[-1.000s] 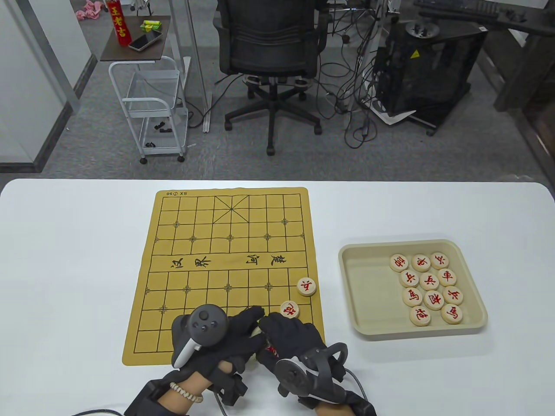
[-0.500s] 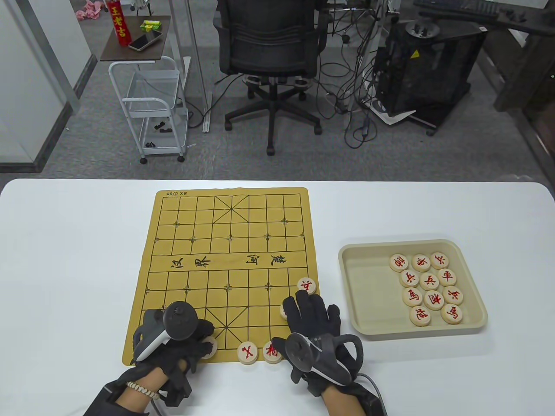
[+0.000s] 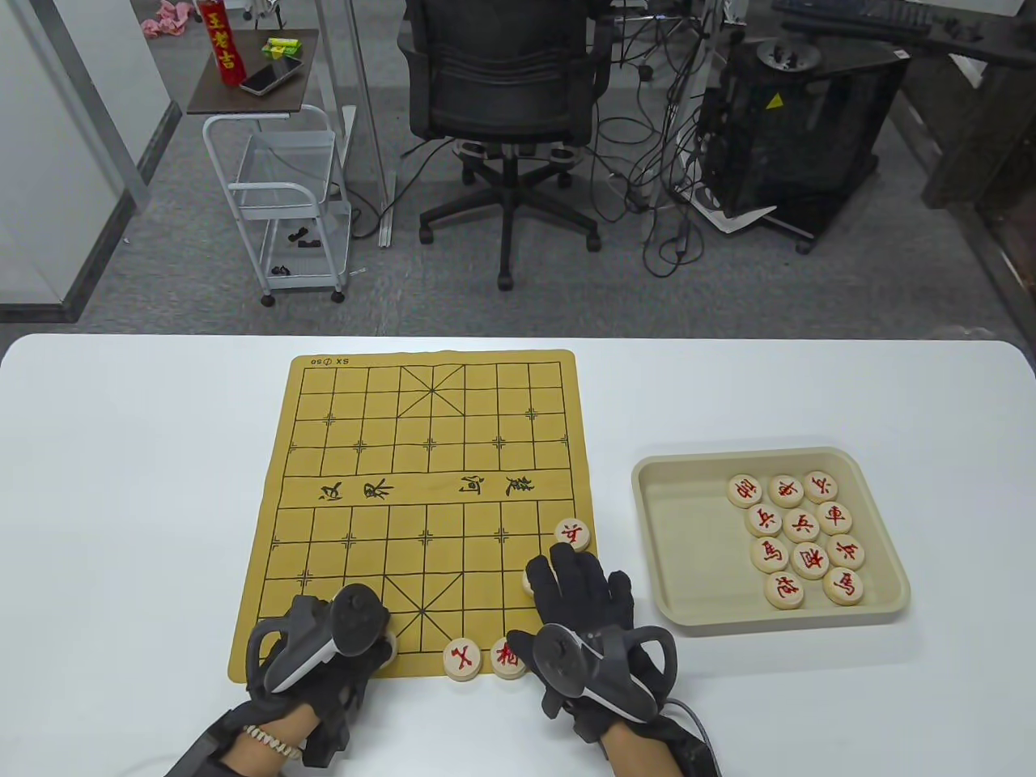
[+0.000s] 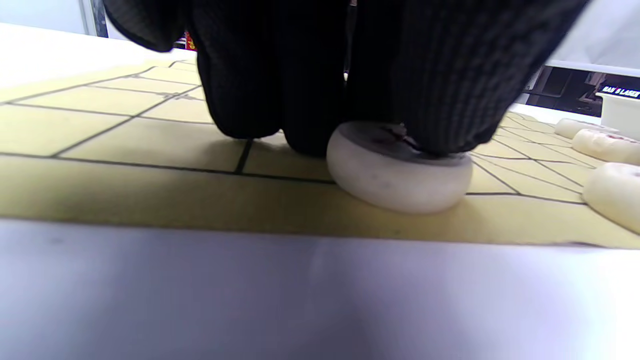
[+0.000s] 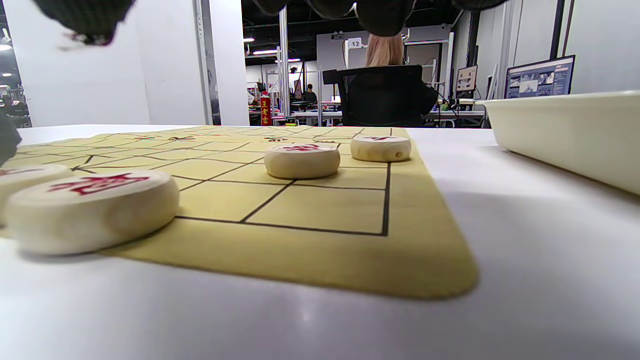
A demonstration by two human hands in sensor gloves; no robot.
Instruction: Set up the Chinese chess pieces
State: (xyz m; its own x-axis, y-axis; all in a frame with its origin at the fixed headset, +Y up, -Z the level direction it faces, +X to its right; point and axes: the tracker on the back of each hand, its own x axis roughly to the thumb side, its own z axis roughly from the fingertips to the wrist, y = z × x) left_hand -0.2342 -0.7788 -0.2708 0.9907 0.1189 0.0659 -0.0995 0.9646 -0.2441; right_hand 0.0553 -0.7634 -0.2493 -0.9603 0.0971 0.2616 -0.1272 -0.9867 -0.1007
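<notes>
Left hand (image 3: 324,647) fingertips (image 4: 430,125) press down on a piece (image 4: 400,175) lying flat on the board (image 3: 421,453) near its bottom-left edge. Right hand (image 3: 587,615) rests flat, fingers straight, holding nothing, covering part of a piece at the right. Two pieces (image 3: 462,659) sit at the bottom edge; more in the tray (image 3: 672,502).

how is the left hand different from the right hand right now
The left hand presses a chess piece down onto the board's near-left edge; the right hand holds nothing. The left fingers touch the piece's top; the right fingers lie spread and straight above the board's near-right corner. Both wear black gloves with a tracker.
</notes>
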